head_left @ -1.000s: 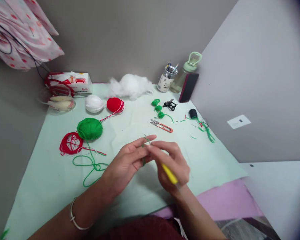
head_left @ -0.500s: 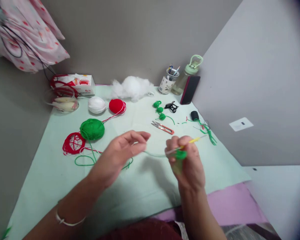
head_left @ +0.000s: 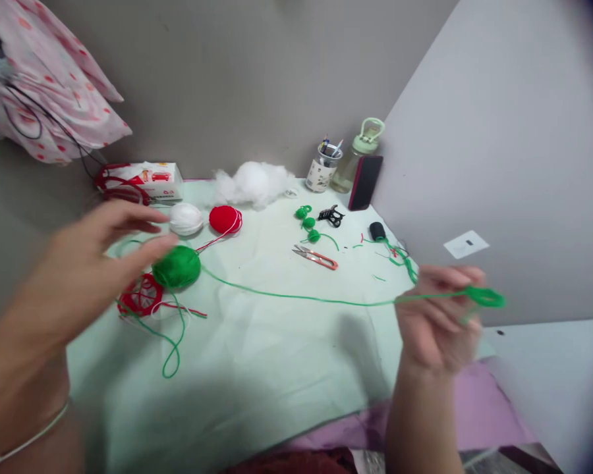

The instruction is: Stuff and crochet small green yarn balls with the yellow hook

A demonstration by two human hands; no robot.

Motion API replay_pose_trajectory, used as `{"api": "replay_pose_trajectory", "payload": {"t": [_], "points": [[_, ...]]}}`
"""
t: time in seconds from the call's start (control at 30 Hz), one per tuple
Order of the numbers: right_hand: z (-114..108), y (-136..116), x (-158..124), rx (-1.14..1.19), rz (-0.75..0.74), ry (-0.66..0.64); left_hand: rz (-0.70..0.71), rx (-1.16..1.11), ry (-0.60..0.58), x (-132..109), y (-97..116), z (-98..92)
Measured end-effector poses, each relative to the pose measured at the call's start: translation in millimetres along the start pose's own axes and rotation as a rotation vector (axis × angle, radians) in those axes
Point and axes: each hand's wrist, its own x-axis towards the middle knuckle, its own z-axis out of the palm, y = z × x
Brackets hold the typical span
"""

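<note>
My left hand, smeared by motion, hovers at the left with thumb and fingers apart and nothing seen between them. Its thumb tip is at the top edge of the green yarn ball; whether they touch I cannot tell. At the right, my right hand is closed on a small green crochet piece that sticks out past the fingers. A green yarn strand stretches from this hand across to the ball. No crochet hook can be made out in the blurred hand.
Behind the ball sit white yarn, red yarn and fluffy stuffing. Orange-handled thread snips, small green crocheted balls and a black claw clip lie mid-table. A phone leans by a bottle.
My hands have moved far apart, left hand leftward to the green ball, right hand rightward with the crochet piece. The yarn between them is drawn out long. The yellow crochet hook no longer shows.
</note>
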Motion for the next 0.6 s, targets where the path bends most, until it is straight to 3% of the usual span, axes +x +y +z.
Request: {"api": "replay_pose_trajectory", "payload": {"t": [0.07, 0.13, 0.27, 0.33, 0.47, 0.53, 0.6], "points": [[-1, 11, 1, -0.377, 0.038, 0.008, 0.125, 0.158, 0.015, -7, 12, 28.2], [1, 32, 1, -0.667, 0.044, 0.008, 0.129, 0.071, -0.032, -23, 24, 61.1], [12, 69, -4, -0.847, -0.006, -0.052, -0.193, -0.599, -0.396, -54, 34, 116.7], [16, 79, -10, -0.859, -0.025, -0.106, -0.317, -0.768, -0.485, -57, 34, 133.5], [17, 85, -20, -0.954, -0.046, -0.236, -0.323, -0.998, -0.278, -43, 44, 145.7], [16, 85, -23, -1.006, -0.073, -0.25, -0.208, -0.981, -0.163, -38, 48, 144.8], [14, 84, -23, -1.029, -0.11, -0.236, -0.01, -0.797, -0.063, -38, 45, 142.4]]}}
